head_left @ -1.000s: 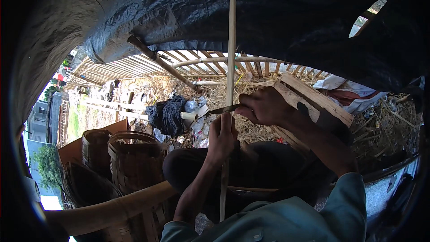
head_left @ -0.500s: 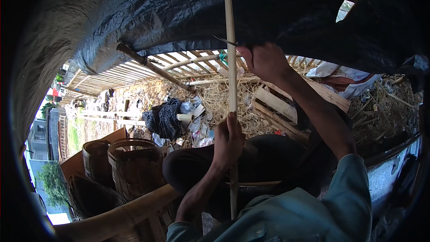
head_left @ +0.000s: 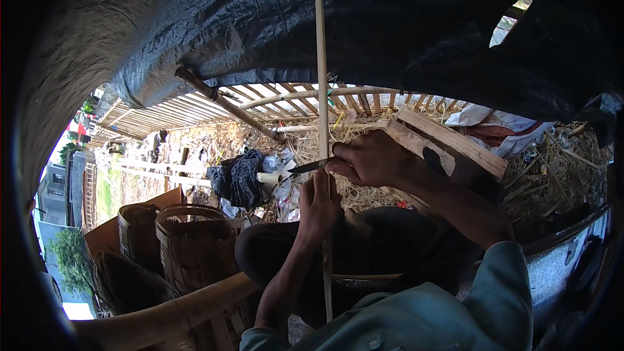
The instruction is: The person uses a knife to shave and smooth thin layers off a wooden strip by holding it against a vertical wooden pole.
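Observation:
A long thin bamboo strip (head_left: 320, 58) stands nearly upright in front of me, running from near my lap up past the dark tarp. My left hand (head_left: 318, 203) is closed around the strip at its middle. Just above it, my right hand (head_left: 369, 159) grips a knife (head_left: 309, 167) whose dark blade points left and lies against the strip. My knees in dark trousers (head_left: 273, 253) sit below the hands.
Woven bamboo baskets (head_left: 188, 240) stand at lower left. A thick bamboo pole (head_left: 162, 318) crosses the lower left. Straw, a dark cloth bundle (head_left: 237, 179), wooden planks (head_left: 448, 140) and a slatted bamboo fence (head_left: 195, 107) lie ahead. A black tarp (head_left: 390, 26) hangs overhead.
My right hand with the knife came back down from high on the strip to just above my left hand. The strip stays upright in my left hand.

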Demonstrator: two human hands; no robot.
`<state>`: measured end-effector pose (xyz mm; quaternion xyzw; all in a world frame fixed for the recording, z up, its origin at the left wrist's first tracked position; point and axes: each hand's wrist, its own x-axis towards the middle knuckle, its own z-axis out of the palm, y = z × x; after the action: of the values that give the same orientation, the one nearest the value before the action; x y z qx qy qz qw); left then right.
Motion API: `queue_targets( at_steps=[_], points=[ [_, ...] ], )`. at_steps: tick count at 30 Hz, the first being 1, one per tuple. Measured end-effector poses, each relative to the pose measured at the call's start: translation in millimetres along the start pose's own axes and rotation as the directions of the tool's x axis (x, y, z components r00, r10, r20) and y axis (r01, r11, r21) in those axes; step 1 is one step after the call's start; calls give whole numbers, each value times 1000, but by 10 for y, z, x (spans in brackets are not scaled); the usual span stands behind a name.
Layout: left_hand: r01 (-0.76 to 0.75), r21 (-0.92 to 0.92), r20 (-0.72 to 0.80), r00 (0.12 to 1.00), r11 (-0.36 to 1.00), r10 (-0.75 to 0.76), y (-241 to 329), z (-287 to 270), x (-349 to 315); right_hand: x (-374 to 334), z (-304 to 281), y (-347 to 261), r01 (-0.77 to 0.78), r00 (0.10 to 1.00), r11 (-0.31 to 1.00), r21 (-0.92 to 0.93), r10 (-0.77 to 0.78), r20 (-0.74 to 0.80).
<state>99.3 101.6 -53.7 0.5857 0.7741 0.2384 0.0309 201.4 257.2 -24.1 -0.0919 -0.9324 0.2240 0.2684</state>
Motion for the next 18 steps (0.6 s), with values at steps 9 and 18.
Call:
queue_targets(
  at_steps=[9, 18],
  points=[
    [291, -599, 3, 932, 746, -361, 259, -126, 143, -154, 204, -133, -45, 998, 998, 35, 44, 47],
    [285, -486, 18, 949, 826, -316, 310, -178, 150, -13, 249, 45, -117, 971, 990, -80, 98, -218]
  ],
)
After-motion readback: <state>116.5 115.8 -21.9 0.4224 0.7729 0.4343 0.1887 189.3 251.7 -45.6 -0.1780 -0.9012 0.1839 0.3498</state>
